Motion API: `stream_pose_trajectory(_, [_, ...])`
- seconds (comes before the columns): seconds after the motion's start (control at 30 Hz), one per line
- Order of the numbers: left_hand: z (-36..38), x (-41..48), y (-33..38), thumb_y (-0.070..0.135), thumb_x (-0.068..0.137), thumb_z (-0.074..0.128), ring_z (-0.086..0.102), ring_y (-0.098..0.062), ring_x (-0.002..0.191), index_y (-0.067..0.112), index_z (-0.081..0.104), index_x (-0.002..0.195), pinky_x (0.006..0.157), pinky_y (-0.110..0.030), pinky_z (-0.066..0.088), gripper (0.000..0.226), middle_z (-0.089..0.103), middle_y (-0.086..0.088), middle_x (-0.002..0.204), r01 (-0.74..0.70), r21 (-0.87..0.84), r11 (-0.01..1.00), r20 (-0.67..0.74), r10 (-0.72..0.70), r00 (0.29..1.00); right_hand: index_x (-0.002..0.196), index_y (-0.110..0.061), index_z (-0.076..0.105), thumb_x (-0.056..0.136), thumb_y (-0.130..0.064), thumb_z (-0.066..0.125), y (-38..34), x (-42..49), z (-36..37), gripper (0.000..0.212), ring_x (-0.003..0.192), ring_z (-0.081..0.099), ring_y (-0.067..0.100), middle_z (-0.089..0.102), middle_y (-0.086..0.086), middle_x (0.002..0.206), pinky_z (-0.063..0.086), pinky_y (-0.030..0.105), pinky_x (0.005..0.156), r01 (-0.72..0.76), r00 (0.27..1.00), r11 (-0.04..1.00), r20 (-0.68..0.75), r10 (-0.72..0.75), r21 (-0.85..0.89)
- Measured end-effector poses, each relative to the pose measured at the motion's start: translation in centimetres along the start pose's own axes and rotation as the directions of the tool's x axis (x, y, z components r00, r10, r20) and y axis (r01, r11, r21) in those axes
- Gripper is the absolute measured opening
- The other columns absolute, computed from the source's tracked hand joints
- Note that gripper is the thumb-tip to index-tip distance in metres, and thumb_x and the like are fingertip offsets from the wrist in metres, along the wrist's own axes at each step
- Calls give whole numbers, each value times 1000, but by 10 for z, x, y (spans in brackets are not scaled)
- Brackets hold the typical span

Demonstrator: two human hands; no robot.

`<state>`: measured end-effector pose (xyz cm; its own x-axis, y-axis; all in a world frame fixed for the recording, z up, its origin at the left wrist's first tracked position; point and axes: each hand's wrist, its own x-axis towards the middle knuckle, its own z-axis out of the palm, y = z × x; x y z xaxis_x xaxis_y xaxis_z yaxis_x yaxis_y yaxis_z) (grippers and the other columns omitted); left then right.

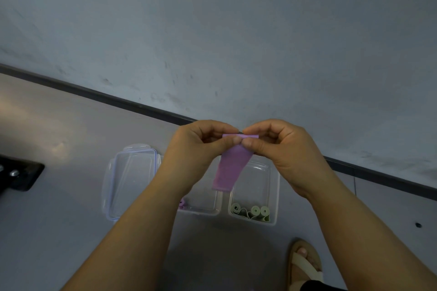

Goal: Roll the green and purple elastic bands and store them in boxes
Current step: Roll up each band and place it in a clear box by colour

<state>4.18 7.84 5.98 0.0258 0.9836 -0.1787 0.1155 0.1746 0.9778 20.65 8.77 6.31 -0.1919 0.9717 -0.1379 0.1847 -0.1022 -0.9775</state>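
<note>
A purple elastic band (230,170) hangs in the air in front of me, its top edge turned over. My left hand (198,149) and my right hand (276,149) pinch that top edge side by side, thumbs and fingertips meeting. Below them on the floor stand two clear boxes. The right box (272,186) holds three rolled green bands (251,211). In the middle box (208,205) a small purple roll (181,203) shows beside my left forearm, which hides much of that box.
A clear lid with a blue seal (131,179) lies on the grey floor left of the boxes. A black metal base plate (19,173) sits at the far left. The wall and dark skirting (142,108) run behind. A sandalled foot (303,264) is at the bottom right.
</note>
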Motion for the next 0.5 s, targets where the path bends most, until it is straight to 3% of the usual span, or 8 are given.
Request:
stream_pose_trajectory(0.23, [-1, 1, -1, 16, 72, 73, 69, -18, 84, 20, 72, 84, 76, -26, 57, 12, 74, -2, 84, -4, -21, 1000, -25, 3, 1000, 86, -23, 69, 75, -25, 67, -2, -2, 1, 12, 83, 69, 11, 72, -1, 85, 56, 22, 75, -63, 998, 997, 24, 61, 53])
stream_pose_trajectory(0.5, [-2, 1, -1, 9, 74, 73, 69, -13, 84, 21, 69, 90, 76, -21, 55, 21, 73, -2, 88, 14, -70, 997, 0, -14, 1000, 83, -24, 68, 75, -16, 69, -4, -2, 0, 11, 78, 68, 8, 72, -7, 77, 57, 21, 70, -74, 997, 995, 19, 73, 65])
